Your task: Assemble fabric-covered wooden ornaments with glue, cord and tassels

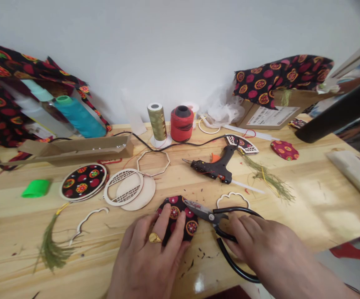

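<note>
My left hand [151,247] holds a dark fabric piece [174,212] with red and orange flower-like circles, its fingers spread over the top. A gold ring is on one finger. The piece's underside and the thumb's grip are partly hidden. My right hand [256,238] is closed around the black handles of a pair of scissors [211,217]. The blades point left, and their tips touch or overlap the fabric's upper right edge. Behind the scissors lies a scalloped wooden ring [233,201]. Small dark scraps lie on the table below the blades.
A black glue gun [214,165] lies ahead, its cord running left. Wooden frames [123,187], a fabric-covered disc [84,182] and green tassels [55,243] are to the left. Thread spools [182,123] stand by the wall. A cardboard box [268,114] sits back right.
</note>
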Demonstrator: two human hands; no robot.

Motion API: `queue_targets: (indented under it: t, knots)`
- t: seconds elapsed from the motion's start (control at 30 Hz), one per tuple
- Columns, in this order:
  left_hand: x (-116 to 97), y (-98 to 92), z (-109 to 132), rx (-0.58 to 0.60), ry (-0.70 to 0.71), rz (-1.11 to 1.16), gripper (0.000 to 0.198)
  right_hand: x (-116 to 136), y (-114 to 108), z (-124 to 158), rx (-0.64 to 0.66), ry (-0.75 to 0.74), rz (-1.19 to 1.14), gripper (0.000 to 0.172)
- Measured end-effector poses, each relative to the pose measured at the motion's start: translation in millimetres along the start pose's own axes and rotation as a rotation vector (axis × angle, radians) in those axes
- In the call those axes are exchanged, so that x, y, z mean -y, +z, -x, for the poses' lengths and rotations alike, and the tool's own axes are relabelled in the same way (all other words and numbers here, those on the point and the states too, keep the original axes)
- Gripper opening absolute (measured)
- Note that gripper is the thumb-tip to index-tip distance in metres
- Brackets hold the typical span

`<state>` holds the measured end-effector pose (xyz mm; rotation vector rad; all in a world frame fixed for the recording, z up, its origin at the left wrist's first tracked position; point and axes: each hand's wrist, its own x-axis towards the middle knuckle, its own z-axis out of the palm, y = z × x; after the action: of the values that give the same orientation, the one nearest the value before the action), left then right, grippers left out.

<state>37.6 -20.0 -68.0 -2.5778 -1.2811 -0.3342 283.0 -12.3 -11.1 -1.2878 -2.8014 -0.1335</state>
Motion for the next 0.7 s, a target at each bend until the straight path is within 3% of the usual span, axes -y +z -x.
queue_targets:
  t: [0.17,0.33,0.5,0.6,0.7]
  knots:
    - [-1.1,-0.7,-3.8,-0.053,-0.019,0.010,0.043,-0.9,0.9,0.8,-0.038,0.023,-0.008,0.026]
    - [-1.8,-4.8,-5.7,-0.074,-0.046,0.013,0.044,-3.2,0.9,-1.0,-0.102,0.104,-0.168,0.029]
    - [-5.1,-8.3,-8.9,-0.121,-0.102,0.077,0.035,-4.8,4.3,0.7,-0.157,0.200,-0.200,0.018]
    - [-6.2,-8.0,-10.5,-0.150,-0.122,0.095,0.034,-8.2,2.2,2.7,-0.150,0.266,-0.176,0.013]
    - [-4.8,-6.1,-9.6,-0.100,-0.065,0.076,0.037,-8.5,-3.0,3.7,-0.070,0.289,-0.265,0.006]
